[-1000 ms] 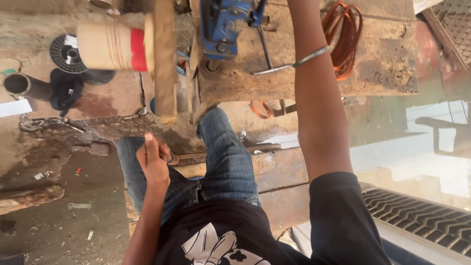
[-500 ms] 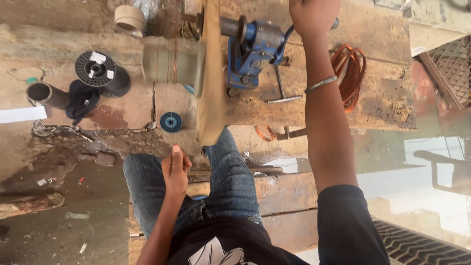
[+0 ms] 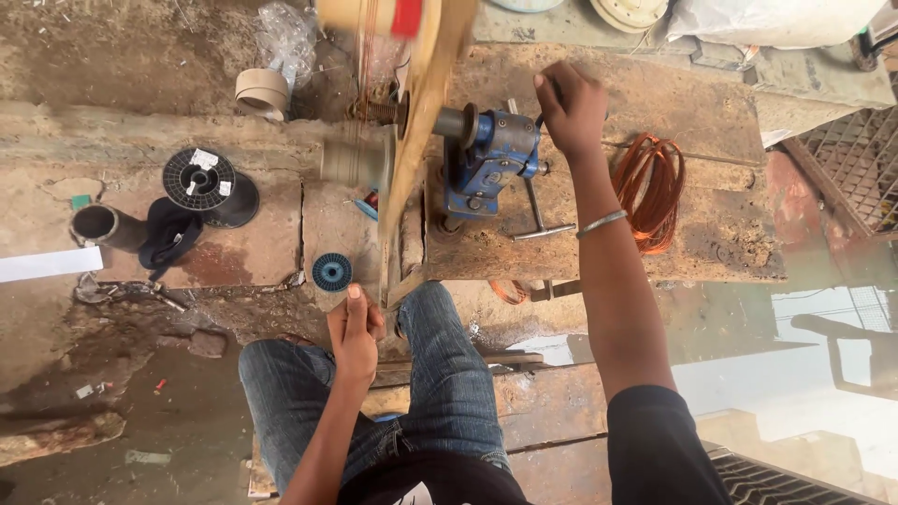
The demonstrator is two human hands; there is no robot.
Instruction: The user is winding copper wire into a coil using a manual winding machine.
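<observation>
Blue metal hand-crank winder (image 3: 491, 164) stands on the worn wooden desk (image 3: 711, 238), its wooden former blurred. Right hand (image 3: 572, 108) grips its crank; left hand (image 3: 354, 332) pinches thin wire. Orange wire coil (image 3: 650, 187) lies beside.

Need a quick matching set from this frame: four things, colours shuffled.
1. winder
2. wire coil
3. empty spool
4. bangle

a. orange
b. silver
c. blue
d. black

Pairs: 1-c, 2-a, 3-d, 4-b
</observation>
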